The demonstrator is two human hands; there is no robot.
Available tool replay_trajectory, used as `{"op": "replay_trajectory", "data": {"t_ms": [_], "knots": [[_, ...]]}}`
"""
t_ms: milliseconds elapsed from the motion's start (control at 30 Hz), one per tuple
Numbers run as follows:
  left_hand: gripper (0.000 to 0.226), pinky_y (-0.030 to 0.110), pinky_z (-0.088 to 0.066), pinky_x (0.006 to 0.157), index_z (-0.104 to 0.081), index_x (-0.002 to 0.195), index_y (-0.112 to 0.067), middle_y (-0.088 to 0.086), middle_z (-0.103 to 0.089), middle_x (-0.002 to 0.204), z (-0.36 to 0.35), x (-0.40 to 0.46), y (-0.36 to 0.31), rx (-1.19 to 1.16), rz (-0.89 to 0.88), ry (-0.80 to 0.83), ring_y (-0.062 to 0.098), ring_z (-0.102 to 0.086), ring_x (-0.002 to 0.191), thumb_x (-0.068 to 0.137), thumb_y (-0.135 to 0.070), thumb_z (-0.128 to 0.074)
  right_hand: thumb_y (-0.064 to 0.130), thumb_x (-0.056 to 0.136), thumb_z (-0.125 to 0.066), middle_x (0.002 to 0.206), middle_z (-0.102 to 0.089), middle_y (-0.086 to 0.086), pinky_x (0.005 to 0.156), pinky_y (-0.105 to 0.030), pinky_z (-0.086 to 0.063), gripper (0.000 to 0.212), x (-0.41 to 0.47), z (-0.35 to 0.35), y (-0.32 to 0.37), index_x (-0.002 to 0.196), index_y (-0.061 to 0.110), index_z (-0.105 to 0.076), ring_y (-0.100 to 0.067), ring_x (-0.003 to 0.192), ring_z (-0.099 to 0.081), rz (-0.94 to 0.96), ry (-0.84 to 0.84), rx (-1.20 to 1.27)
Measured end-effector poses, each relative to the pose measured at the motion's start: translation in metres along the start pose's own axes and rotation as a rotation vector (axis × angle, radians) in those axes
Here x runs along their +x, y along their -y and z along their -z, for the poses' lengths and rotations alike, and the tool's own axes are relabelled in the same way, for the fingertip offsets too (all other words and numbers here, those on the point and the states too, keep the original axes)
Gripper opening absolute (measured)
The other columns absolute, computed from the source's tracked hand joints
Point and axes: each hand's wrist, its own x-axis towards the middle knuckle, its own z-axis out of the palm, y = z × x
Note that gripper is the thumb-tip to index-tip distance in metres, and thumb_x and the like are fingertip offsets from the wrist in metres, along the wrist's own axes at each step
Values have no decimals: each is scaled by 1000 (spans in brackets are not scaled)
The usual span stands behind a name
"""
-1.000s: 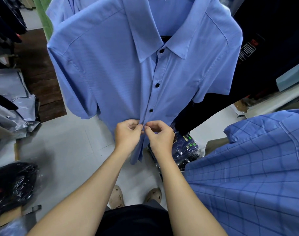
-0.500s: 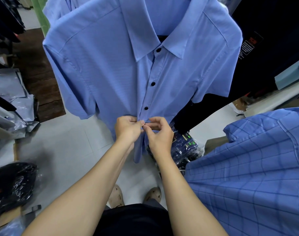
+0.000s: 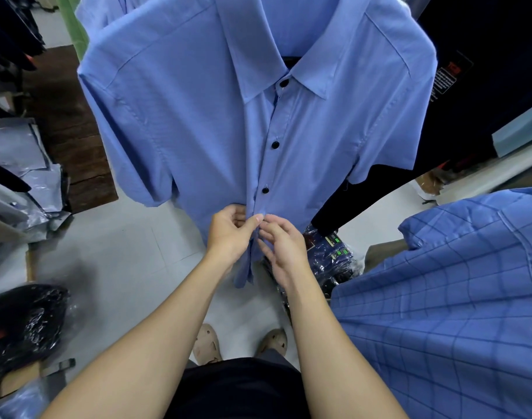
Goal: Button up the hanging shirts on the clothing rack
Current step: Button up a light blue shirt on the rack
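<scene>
A plain blue short-sleeved shirt (image 3: 198,122) hangs in front of me on a hanger. Three dark buttons (image 3: 275,144) down its front are fastened. My left hand (image 3: 228,234) pinches the shirt's front edge just below the lowest fastened button, thumb tip on the fabric. My right hand (image 3: 284,246) is right beside it with curled fingers on the other front edge; the button under the fingers is hidden. The shirt's lower front hangs open between my wrists.
A blue checked shirt (image 3: 455,297) hangs close at my right. A black garment (image 3: 485,71) hangs behind at upper right. Packed clothes in plastic bags (image 3: 331,258) lie on the floor beyond my right hand. More bags (image 3: 22,325) and packages (image 3: 25,176) sit at left.
Both hands stay at the same spot on the shirt front. My right fingers have loosened and dropped slightly, and my left thumb now presses the edge.
</scene>
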Motion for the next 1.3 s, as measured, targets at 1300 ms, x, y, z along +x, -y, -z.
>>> {"op": "replay_trajectory", "data": {"t_ms": [1300], "knots": [[10, 35, -54, 87, -68, 98, -7, 10, -74, 99, 44, -3, 84, -20, 159, 141, 21, -67, 92, 88, -6, -67, 2, 88, -70, 80, -69, -8, 66, -19, -51, 6, 2, 32, -74, 93, 4, -66, -5, 67, -64, 216, -98, -406]]}}
